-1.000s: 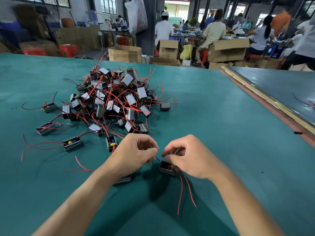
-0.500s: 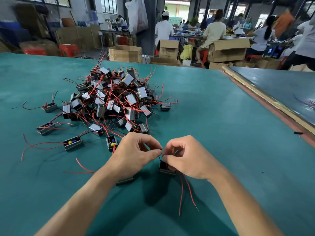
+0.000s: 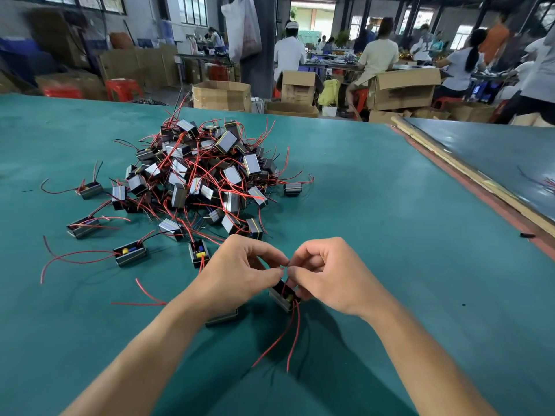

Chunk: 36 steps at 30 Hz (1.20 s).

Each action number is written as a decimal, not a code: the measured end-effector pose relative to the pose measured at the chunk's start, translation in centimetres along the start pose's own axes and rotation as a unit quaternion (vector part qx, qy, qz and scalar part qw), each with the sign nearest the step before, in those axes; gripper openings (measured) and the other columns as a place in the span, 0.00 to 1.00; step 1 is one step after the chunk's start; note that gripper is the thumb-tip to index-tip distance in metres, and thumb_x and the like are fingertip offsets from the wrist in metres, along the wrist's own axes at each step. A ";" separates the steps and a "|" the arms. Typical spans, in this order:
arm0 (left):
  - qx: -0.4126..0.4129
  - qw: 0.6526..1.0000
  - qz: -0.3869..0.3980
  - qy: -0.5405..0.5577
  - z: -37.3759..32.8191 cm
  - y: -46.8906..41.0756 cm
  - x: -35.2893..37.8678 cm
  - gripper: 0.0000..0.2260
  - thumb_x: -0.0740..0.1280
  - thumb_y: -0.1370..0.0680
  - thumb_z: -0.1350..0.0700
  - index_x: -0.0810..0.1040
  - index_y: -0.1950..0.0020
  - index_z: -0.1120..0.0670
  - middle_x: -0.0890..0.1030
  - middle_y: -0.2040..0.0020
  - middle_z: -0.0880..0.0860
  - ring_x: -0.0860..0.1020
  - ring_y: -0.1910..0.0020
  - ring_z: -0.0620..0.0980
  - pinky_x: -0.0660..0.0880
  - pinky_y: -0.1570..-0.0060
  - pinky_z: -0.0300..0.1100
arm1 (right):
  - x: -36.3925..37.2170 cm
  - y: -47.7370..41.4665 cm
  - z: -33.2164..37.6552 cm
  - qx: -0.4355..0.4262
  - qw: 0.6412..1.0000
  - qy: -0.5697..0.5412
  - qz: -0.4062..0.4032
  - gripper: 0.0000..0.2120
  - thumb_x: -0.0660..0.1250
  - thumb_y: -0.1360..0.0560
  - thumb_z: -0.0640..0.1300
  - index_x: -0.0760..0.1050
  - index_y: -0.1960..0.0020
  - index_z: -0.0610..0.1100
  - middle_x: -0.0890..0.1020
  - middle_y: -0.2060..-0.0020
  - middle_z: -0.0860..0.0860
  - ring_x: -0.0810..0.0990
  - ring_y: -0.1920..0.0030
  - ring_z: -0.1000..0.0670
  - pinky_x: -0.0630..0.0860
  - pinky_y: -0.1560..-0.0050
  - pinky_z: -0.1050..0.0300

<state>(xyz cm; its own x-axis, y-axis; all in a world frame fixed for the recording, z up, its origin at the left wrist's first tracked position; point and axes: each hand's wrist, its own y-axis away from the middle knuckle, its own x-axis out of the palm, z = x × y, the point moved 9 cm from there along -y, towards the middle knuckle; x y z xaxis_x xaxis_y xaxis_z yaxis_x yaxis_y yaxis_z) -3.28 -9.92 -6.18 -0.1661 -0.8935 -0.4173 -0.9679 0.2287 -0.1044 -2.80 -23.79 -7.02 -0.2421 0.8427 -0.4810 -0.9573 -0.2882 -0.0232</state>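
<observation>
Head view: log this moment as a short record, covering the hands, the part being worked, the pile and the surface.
Left hand: pinches a red lead at its fingertips
Right hand: pinches the same lead, fingertips meeting the left's
Part: small black module, open top, just below the fingertips, against the right hand's lower fingers
Pile: many like modules tangled in red wires, beyond the hands
Surface: green table
</observation>
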 end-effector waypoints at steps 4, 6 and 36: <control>0.015 1.000 0.022 -0.005 -0.4 0.1 0.3 0.12 0.73 0.30 0.67 0.86 0.59 0.49 0.83 0.65 0.50 0.73 0.69 0.46 0.70 0.68 0.39 | -0.1 -0.1 -0.3 0.012 1.000 0.006 -0.006 0.06 0.72 0.25 0.40 0.80 0.61 0.44 0.86 0.68 0.49 0.85 0.69 0.50 0.81 0.65 0.58; 0.021 0.999 0.025 -0.006 -0.5 0.2 0.4 0.12 0.76 0.31 0.66 0.86 0.59 0.48 0.84 0.63 0.52 0.73 0.68 0.46 0.70 0.67 0.40 | 0.0 -0.1 -0.5 0.022 1.000 -0.003 -0.004 0.06 0.74 0.26 0.41 0.80 0.61 0.44 0.86 0.68 0.49 0.85 0.69 0.50 0.80 0.66 0.60; 0.015 0.997 -0.042 -0.055 0.9 -0.2 0.3 0.06 0.75 0.27 0.60 0.87 0.55 0.49 0.72 0.80 0.40 0.64 0.80 0.40 0.59 0.76 0.26 | -1.3 -0.5 -0.1 -0.039 0.994 0.090 -0.051 0.07 0.75 0.27 0.46 0.80 0.62 0.53 0.83 0.66 0.59 0.79 0.70 0.56 0.73 0.65 0.61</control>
<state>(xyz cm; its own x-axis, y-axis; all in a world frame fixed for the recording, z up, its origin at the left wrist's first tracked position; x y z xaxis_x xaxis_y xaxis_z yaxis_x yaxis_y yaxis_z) -2.98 -9.84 -7.11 -0.0606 -0.8623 -0.5028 -0.9712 0.1671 -0.1696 -2.01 -24.77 -6.49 -0.1049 0.7766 -0.6212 -0.9585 -0.2454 -0.1450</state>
